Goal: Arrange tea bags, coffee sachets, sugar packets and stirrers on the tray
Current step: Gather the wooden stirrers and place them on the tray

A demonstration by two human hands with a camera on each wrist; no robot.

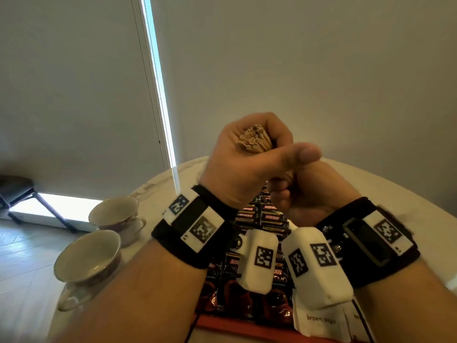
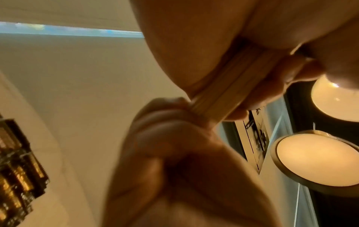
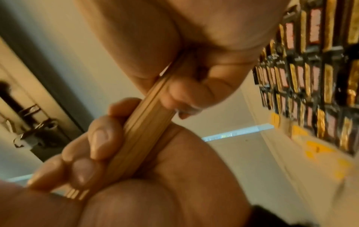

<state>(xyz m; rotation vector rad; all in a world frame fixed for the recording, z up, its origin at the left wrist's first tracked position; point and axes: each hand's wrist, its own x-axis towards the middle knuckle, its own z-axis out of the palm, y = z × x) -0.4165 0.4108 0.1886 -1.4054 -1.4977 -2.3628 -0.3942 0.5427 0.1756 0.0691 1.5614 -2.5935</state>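
Note:
A thick bundle of wooden stirrers (image 1: 254, 142) stands upright above the tray, held by both hands. My left hand (image 1: 247, 167) grips its upper end in a fist, thumb pointing right. My right hand (image 1: 319, 194) grips the bundle lower down, just under that thumb. The left wrist view shows the stirrers (image 2: 229, 86) running between the two fists. In the right wrist view my fingers (image 3: 99, 138) curl round the stirrers (image 3: 143, 130). Below the hands, rows of dark Kopiko coffee sachets (image 1: 267, 216) lie on the red tray (image 1: 247, 326). White brown sugar packets (image 1: 321, 320) sit at its near right.
Two empty teacups (image 1: 113, 214) (image 1: 86, 256) stand on the white round table (image 1: 158, 194) left of the tray. A dark chair (image 1: 14, 191) is on the floor at far left. Blurred yellow packets (image 3: 314, 147) lie beside the coffee sachets (image 3: 310, 61).

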